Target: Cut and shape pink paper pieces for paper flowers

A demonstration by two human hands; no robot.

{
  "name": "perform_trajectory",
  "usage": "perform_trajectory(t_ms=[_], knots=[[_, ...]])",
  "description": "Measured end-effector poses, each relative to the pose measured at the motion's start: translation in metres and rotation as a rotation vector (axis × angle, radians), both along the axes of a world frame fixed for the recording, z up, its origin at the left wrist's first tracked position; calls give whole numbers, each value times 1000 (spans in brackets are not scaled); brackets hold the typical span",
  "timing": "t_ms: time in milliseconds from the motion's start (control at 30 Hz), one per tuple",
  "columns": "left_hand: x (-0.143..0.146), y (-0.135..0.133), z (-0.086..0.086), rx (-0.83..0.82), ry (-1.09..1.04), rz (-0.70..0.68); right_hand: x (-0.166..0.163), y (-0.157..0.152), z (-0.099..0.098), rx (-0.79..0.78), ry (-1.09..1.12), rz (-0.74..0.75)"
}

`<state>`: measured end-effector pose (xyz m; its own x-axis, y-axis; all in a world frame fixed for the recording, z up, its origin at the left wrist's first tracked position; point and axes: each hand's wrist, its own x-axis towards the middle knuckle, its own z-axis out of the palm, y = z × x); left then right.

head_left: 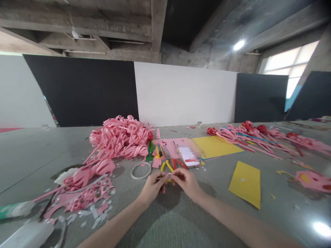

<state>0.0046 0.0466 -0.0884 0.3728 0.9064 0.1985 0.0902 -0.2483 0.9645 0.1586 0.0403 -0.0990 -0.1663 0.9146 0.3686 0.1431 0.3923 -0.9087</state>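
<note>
My left hand (152, 186) and right hand (187, 181) pinch a tiny pale strip (169, 176). It looks light and bendy, best held by its ends.

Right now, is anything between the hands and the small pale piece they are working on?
Nothing visible. The left hand and right hand both pinch the small pale piece in their fingertips. The yellow-handled scissors lie just beyond it, and the tape ring lies apart to the left.

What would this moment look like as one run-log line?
left hand: pinches small pale piece | right hand: pinches same piece | nearby: tape ring, yellow-handled scissors, pink paper strips
</note>
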Motion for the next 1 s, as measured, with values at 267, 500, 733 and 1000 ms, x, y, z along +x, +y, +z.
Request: perform_trajectory(t_ms=[267,500,733,1000], knots=[[-3,3,-1,-6,-2,-35,-2,3,-4,-71,93,46],[-3,3,1,-42,-55,-39,0,4,-5,-98,88,91],[-4,1,4,-79,-102,-64,1,4,-2,-133,81,82],[-2,-1,4,-62,-31,18,2,0,-2,-62,-52,111]])
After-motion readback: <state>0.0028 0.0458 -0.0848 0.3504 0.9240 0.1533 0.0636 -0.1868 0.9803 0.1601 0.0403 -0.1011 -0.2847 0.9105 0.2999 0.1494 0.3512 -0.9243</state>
